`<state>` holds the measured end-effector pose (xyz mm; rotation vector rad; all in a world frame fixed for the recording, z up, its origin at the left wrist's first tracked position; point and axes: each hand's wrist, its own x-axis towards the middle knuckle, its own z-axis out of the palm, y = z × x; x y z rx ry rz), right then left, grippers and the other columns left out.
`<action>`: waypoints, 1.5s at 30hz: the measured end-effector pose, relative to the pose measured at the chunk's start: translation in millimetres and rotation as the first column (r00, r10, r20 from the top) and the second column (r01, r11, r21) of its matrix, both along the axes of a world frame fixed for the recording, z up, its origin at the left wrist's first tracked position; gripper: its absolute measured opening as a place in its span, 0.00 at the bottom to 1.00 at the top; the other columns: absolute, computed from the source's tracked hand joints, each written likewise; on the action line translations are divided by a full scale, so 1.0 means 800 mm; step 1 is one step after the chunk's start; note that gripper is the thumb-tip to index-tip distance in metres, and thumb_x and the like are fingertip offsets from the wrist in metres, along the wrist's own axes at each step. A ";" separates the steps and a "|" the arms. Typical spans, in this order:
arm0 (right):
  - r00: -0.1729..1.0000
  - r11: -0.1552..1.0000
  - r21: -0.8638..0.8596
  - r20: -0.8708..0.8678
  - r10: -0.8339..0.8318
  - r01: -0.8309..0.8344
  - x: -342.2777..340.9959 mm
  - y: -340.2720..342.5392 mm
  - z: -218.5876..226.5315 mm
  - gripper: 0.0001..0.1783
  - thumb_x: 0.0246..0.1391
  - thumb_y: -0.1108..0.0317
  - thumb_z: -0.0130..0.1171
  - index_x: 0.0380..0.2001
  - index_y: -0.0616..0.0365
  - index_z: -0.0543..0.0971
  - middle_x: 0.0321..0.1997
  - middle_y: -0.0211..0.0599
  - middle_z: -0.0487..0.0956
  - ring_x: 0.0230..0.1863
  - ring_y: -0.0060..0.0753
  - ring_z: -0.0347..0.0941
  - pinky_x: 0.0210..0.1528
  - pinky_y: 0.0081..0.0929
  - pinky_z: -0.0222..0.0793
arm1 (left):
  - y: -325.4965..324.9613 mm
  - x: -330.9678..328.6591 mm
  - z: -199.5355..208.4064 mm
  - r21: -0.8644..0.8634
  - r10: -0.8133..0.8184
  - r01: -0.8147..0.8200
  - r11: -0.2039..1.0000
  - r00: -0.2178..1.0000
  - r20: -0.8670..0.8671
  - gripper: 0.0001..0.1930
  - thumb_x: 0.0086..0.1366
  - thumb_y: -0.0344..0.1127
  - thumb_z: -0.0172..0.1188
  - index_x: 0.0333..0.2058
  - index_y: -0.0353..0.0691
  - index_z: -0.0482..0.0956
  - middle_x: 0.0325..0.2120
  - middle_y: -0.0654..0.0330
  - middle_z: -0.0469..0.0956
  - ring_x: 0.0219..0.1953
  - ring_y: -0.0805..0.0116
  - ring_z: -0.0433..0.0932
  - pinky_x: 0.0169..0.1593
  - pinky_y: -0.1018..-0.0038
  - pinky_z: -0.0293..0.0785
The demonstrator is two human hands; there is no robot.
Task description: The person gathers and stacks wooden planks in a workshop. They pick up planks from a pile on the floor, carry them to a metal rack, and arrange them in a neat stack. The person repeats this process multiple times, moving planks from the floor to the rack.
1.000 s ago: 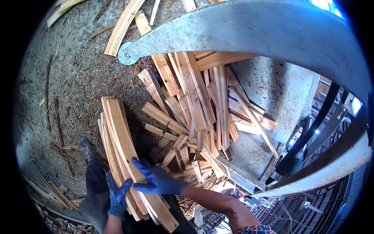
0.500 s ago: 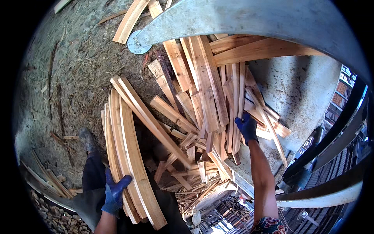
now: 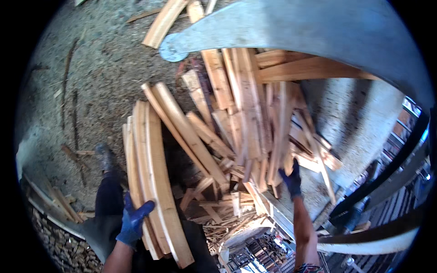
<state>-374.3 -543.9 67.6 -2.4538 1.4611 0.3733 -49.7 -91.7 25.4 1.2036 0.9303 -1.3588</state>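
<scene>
My left hand (image 3: pixel 133 219), in a blue work glove, is closed around the lower part of a bundle of long wooden boards (image 3: pixel 160 182), its thumb lying over their face. The boards stand side by side against my leg. My right hand (image 3: pixel 291 179), also gloved in blue, is at the lower right of a heap of boards (image 3: pixel 248 104), close to the ends of some narrow strips (image 3: pixel 277 132). Its fingers look spread and nothing shows between them, though motion smears it a little. Two boards (image 3: pixel 186 127) lean beside the held bundle.
A large grey metal arm (image 3: pixel 291 27) arches over the heap at the top. To the right is a pale concrete surface (image 3: pixel 359 118) with dark curved bars (image 3: pixel 382 168) beyond. Scrap wood (image 3: pixel 227 214) piles up below the heap. Dirt floor (image 3: pixel 104 68) lies left.
My right hand has let go of a narrow wooden strip and moved slightly down, its fingers opening. My left hand keeps its hold on the boards. The view has shifted slightly.
</scene>
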 end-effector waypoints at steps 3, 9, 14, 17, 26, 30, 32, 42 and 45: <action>0.979 0.994 -0.024 -0.174 -0.108 0.105 0.102 -0.017 -0.053 0.44 0.38 0.57 0.69 0.59 0.59 0.62 0.54 0.50 0.72 0.53 0.44 0.70 0.52 0.35 0.66 | 0.007 -0.006 -0.010 -0.029 -0.031 0.034 0.999 0.995 0.098 0.37 0.49 0.29 0.68 0.56 0.36 0.57 0.43 0.54 0.72 0.44 0.63 0.73 0.48 0.68 0.72; 0.894 0.866 0.333 0.120 -0.432 0.373 0.095 0.095 0.021 0.19 0.51 0.72 0.59 0.48 0.61 0.71 0.28 0.26 0.73 0.24 0.17 0.68 0.26 0.19 0.67 | 0.015 -0.013 -0.002 0.043 0.009 -0.009 0.999 1.000 -0.004 0.40 0.49 0.30 0.69 0.58 0.37 0.55 0.42 0.52 0.73 0.41 0.62 0.76 0.44 0.69 0.76; 0.966 0.894 0.446 0.206 -0.153 0.046 0.052 0.269 0.050 0.22 0.45 0.76 0.61 0.45 0.62 0.70 0.40 0.39 0.76 0.41 0.30 0.74 0.43 0.25 0.70 | 0.014 -0.006 -0.003 -0.020 0.073 -0.073 0.997 0.997 -0.023 0.38 0.49 0.28 0.68 0.57 0.37 0.56 0.41 0.53 0.73 0.40 0.63 0.76 0.43 0.69 0.76; 0.983 0.933 0.361 0.168 -0.079 0.014 0.118 0.294 -0.059 0.27 0.39 0.64 0.67 0.43 0.66 0.72 0.37 0.46 0.77 0.38 0.39 0.75 0.42 0.32 0.70 | 0.016 -0.009 -0.009 0.012 0.012 -0.012 1.000 1.000 -0.019 0.38 0.49 0.28 0.68 0.57 0.38 0.55 0.41 0.54 0.73 0.40 0.63 0.76 0.44 0.69 0.76; 0.968 0.817 0.577 0.207 -0.145 -0.001 0.145 0.247 -0.264 0.46 0.42 0.57 0.67 0.60 0.64 0.58 0.58 0.54 0.66 0.58 0.44 0.65 0.58 0.35 0.61 | 0.011 0.004 -0.009 0.032 -0.083 0.084 0.996 0.996 -0.013 0.41 0.52 0.27 0.67 0.60 0.38 0.51 0.46 0.53 0.71 0.45 0.64 0.73 0.49 0.69 0.73; 0.974 0.588 0.806 0.180 -0.141 -0.064 0.149 0.262 -0.282 0.41 0.45 0.72 0.66 0.62 0.59 0.58 0.56 0.35 0.69 0.53 0.28 0.67 0.55 0.27 0.65 | 0.009 0.008 -0.010 0.027 -0.035 0.037 0.999 0.997 -0.074 0.42 0.52 0.29 0.68 0.61 0.37 0.50 0.47 0.52 0.70 0.47 0.64 0.73 0.50 0.68 0.72; 0.963 0.508 0.860 0.098 -0.253 0.046 0.153 0.270 -0.295 0.45 0.41 0.67 0.69 0.62 0.59 0.58 0.58 0.38 0.68 0.56 0.31 0.65 0.57 0.29 0.62 | 0.011 0.005 -0.011 0.029 -0.087 0.088 0.996 0.995 -0.041 0.42 0.52 0.29 0.67 0.61 0.37 0.50 0.48 0.53 0.70 0.47 0.64 0.72 0.50 0.68 0.72; 0.992 0.430 0.902 0.020 -0.122 0.035 0.182 0.267 -0.314 0.60 0.28 0.55 0.77 0.64 0.56 0.54 0.58 0.42 0.69 0.55 0.37 0.68 0.58 0.32 0.61 | 0.014 0.003 -0.009 0.055 -0.129 0.131 0.990 0.991 -0.041 0.40 0.52 0.27 0.66 0.60 0.39 0.52 0.48 0.53 0.69 0.48 0.64 0.72 0.51 0.68 0.73; 1.000 0.297 0.955 0.026 -0.017 -0.020 0.211 0.279 -0.303 0.55 0.30 0.47 0.74 0.61 0.56 0.60 0.56 0.46 0.71 0.57 0.38 0.66 0.58 0.34 0.60 | 0.020 -0.001 -0.014 0.057 -0.169 0.171 0.984 0.984 -0.048 0.39 0.53 0.27 0.66 0.60 0.39 0.53 0.48 0.54 0.69 0.48 0.65 0.72 0.51 0.68 0.73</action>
